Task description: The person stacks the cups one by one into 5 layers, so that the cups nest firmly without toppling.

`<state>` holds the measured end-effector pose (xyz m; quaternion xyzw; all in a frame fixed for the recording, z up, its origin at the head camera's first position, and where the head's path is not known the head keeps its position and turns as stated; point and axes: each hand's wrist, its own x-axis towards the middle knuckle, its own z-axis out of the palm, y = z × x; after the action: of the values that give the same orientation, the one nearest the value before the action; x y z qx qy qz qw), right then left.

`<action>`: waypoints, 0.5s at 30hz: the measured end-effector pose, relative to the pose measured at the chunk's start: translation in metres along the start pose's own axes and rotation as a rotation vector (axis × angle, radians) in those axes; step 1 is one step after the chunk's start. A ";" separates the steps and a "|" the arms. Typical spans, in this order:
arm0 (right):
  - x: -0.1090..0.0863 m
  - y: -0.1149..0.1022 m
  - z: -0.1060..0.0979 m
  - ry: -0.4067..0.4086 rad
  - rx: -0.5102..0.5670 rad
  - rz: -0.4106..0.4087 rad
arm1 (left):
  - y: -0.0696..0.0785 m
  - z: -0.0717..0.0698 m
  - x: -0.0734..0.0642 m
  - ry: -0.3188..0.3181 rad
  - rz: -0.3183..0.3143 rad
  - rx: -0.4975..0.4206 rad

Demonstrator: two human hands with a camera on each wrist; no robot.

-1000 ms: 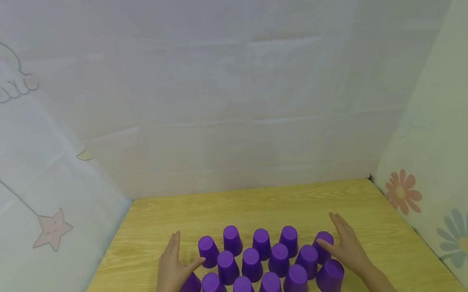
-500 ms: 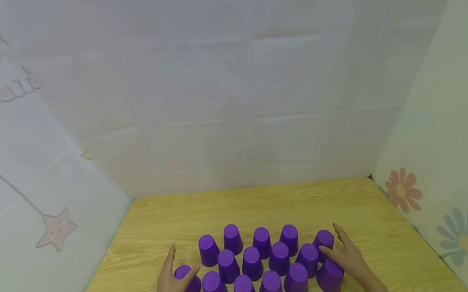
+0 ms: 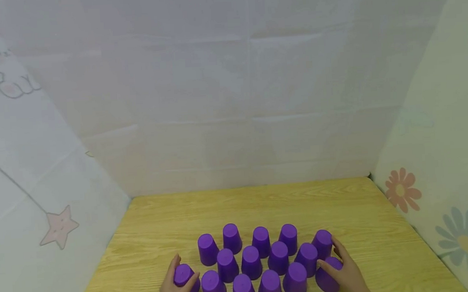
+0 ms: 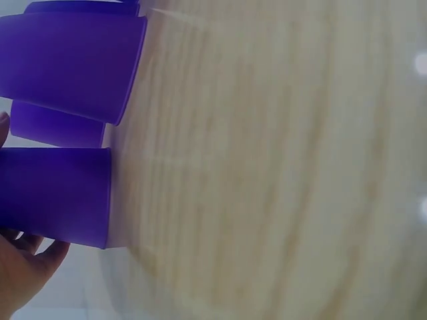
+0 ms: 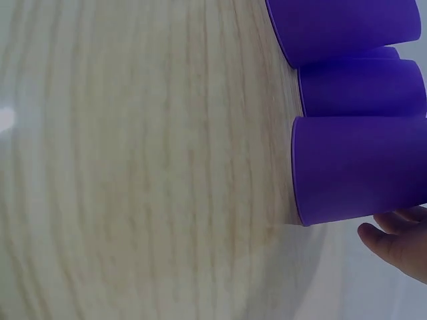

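Observation:
Several purple plastic cups stand upside down in staggered rows on the table. At the left end of the front row, my left hand (image 3: pixel 173 288) grips a cup (image 3: pixel 184 274), thumb on its right side and fingers on its left. My right hand (image 3: pixel 349 276) holds the cup (image 3: pixel 326 282) at the right end of that row and covers part of it. In the left wrist view, fingers (image 4: pixel 50 259) lie against the held cup (image 4: pixel 57 193). The right wrist view has fingertips (image 5: pixel 393 223) at the side of the other held cup (image 5: pixel 360 170). Both cups stand upright on their rims.
Between the hands, a middle row cup (image 3: pixel 251 264) and a back row cup (image 3: pixel 232 239) stand close to their neighbours. The wood-grain table (image 3: pixel 253 202) meets a pale cloth backdrop (image 3: pixel 231 97) behind. Side cloths with printed figures flank the table.
Both hands have come down and inward onto the end cups of the front row, and their fingers have closed in around them. The other cups have stayed in place.

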<state>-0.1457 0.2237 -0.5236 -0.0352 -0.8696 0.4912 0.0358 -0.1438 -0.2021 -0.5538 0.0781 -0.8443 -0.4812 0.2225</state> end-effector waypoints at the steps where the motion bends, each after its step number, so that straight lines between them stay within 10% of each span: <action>1: -0.001 0.001 0.001 0.007 0.007 -0.002 | -0.001 0.001 -0.001 0.000 -0.009 -0.002; 15: -0.017 0.009 0.014 0.079 0.083 0.077 | -0.008 0.006 -0.017 0.021 -0.244 -0.139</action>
<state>-0.1296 0.2148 -0.5392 -0.0867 -0.8443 0.5261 0.0527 -0.1324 -0.1955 -0.5685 0.1697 -0.7909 -0.5610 0.1761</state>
